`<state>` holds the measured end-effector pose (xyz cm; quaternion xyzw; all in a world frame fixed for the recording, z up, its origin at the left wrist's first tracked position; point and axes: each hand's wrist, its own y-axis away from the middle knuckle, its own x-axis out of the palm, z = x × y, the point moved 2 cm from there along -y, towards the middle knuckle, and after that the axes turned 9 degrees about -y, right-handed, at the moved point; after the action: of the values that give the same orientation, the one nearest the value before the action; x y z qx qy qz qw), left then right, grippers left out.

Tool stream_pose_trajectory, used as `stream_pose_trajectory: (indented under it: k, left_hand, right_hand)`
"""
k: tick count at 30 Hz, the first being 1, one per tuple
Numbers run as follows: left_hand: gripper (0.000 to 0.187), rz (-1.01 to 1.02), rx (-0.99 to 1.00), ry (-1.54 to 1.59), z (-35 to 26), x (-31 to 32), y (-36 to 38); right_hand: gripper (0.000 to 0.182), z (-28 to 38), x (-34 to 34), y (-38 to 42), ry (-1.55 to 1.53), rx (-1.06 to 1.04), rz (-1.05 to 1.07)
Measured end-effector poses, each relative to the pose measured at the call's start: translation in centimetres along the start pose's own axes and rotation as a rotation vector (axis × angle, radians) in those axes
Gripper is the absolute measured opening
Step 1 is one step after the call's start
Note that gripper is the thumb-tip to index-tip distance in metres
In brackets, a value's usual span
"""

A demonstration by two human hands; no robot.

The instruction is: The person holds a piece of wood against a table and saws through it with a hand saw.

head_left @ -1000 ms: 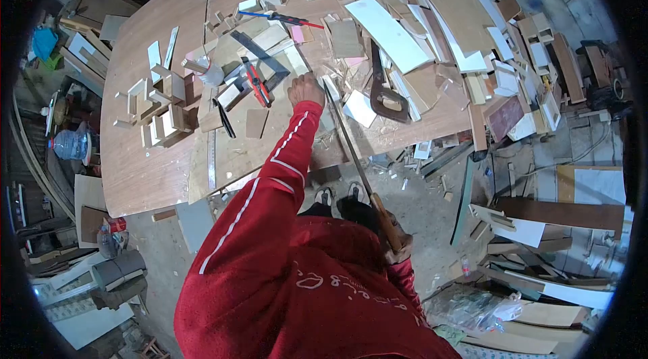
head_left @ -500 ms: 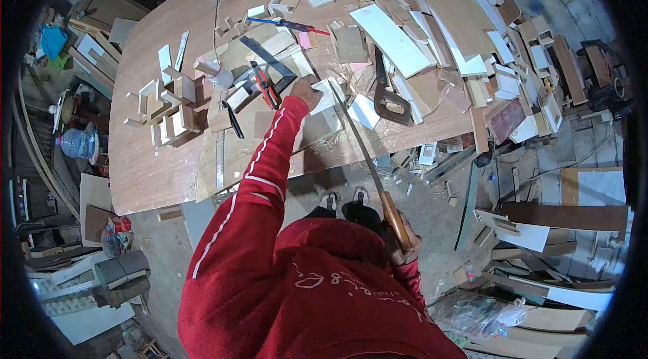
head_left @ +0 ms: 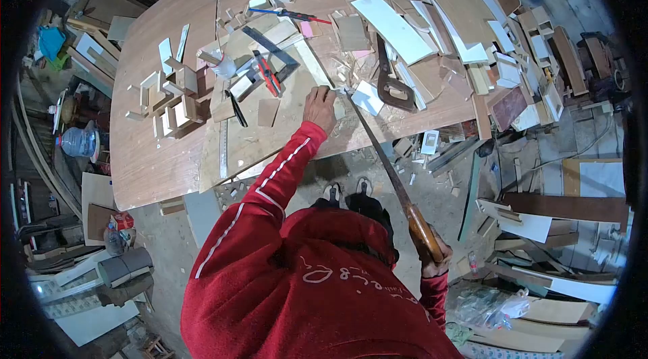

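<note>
Red jacket, white sleeve stripes, white chest lettering

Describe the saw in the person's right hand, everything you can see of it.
The saw is a hand saw with a long, narrow, dark metal blade and a rounded brown wooden handle. The right hand grips the handle, low beside the red sleeve. The blade slants up and leftward, its far end meeting the table's near edge beside the left hand, which presses on a pale board.

Worktop (head_left: 155, 156) at twelve o'clock carries offcuts; second saw (head_left: 390, 86) lies at one o'clock of the left hand (head_left: 320, 106).
</note>
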<state>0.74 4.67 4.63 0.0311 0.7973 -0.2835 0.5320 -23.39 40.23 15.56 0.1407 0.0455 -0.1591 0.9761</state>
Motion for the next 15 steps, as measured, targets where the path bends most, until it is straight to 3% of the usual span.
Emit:
stream_pose_trajectory:
  k: [4,6,9,11,15]
  left_hand:
    - [0.026,0.023,-0.018,0.012,-0.1,0.2,1.6]
    - [0.029,0.141,-0.026,0.012,0.1,0.8,2.5]
    - [0.032,0.175,-0.046,-0.061,0.4,1.3,3.5]
    - [0.033,0.193,-0.069,-0.053,0.2,1.4,3.4]
    - [0.040,0.186,-0.111,0.005,0.7,1.8,2.7]
  right_hand:
    - [0.034,-1.7,-0.2,0.7,0.027,-0.061,-0.002]
    - [0.034,-1.8,-0.1,1.3,0.065,-0.061,0.004]
    - [0.036,-1.8,0.0,1.8,0.074,-0.007,-0.080]
    - [0.038,-0.7,0.5,1.8,-0.016,0.155,-0.059]
    - [0.040,-2.7,-0.1,2.1,-0.104,0.102,-0.097]
